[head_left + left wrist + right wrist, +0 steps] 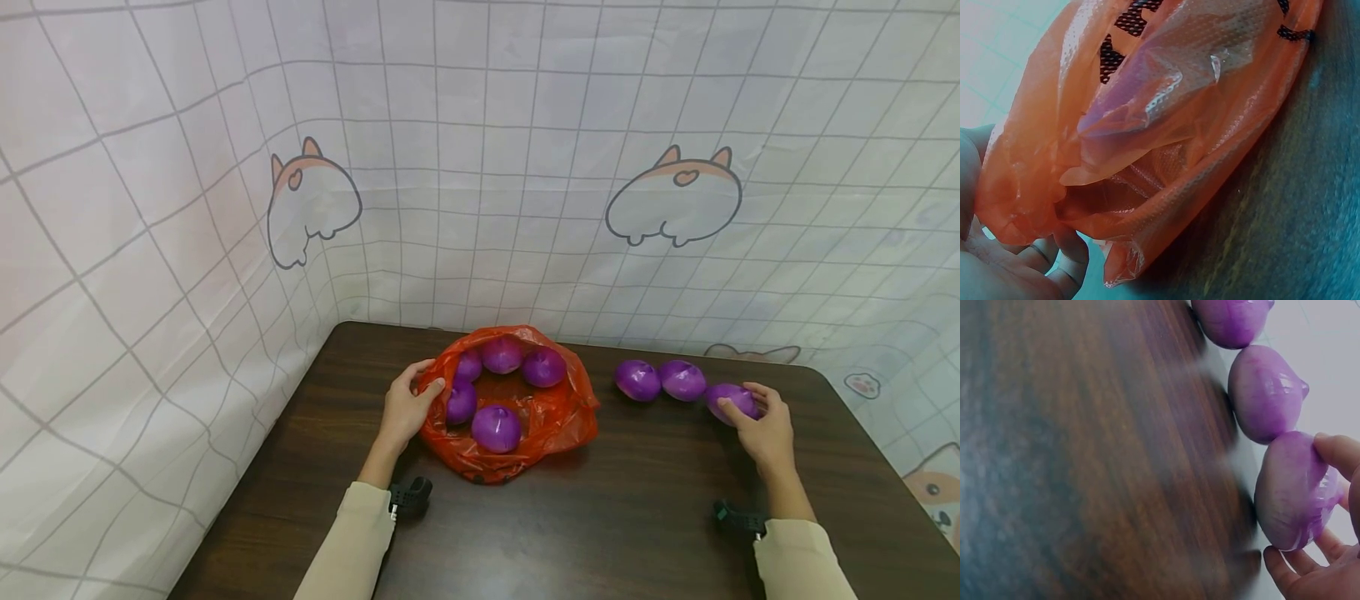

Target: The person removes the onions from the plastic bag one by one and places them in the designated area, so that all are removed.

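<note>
An open red plastic bag (551, 429) stands on the table, with several shiny purple onions (497, 429) inside. My left hand (406, 406) holds the bag's left rim, the thumb over the edge; in the left wrist view the fingers (1072, 256) curl at the orange-red film. Right of the bag, three more purple onions lie in a row: a left one (638, 381), a middle one (682, 381) and a right one (729, 403). My right hand (767, 427) grips the right onion (1291, 494) between thumb and fingers. That onion touches the middle one (1266, 394).
The dark wooden table (615, 517) reaches back to a grid-patterned cloth (510, 167) with cartoon drawings, which also hangs along the left side. Black straps with small devices (411, 495) sit on both wrists.
</note>
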Demonstrator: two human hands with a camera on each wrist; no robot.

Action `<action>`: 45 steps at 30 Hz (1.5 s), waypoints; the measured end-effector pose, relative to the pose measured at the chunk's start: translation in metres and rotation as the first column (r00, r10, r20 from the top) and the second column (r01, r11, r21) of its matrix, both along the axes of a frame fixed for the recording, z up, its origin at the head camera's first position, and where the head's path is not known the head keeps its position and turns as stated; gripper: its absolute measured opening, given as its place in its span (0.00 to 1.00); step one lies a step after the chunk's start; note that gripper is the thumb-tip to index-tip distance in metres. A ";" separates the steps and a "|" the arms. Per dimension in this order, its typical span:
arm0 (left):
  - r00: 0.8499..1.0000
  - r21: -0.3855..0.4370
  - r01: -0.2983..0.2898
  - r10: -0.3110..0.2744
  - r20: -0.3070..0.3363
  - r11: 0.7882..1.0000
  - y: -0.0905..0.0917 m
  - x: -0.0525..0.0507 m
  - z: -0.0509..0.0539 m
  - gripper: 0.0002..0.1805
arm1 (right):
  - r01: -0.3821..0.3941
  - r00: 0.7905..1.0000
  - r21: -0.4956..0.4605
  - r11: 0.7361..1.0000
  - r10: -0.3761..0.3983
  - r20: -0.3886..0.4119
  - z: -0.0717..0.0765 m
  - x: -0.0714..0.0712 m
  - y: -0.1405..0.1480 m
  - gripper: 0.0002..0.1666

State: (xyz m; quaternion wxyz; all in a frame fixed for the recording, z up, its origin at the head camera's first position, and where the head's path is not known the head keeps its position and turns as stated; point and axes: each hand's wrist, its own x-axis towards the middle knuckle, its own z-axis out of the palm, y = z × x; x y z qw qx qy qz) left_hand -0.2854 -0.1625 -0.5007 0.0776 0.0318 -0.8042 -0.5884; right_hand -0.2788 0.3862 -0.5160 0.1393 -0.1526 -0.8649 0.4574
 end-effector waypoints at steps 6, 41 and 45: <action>1.000 0.007 0.003 -0.003 0.008 1.000 0.000 0.000 -0.002 0.23 | 0.008 1.000 -0.013 1.000 -0.008 0.004 0.001 0.004 -0.001 0.41; 1.000 0.005 -0.005 0.005 0.005 1.000 0.000 -0.002 -0.003 0.23 | -0.455 0.820 0.112 0.884 0.464 -0.333 0.092 0.027 -0.183 0.28; 1.000 0.011 -0.007 0.007 0.010 1.000 0.000 -0.003 -0.004 0.22 | -0.522 0.776 0.115 0.845 0.527 -0.347 0.095 0.026 -0.207 0.27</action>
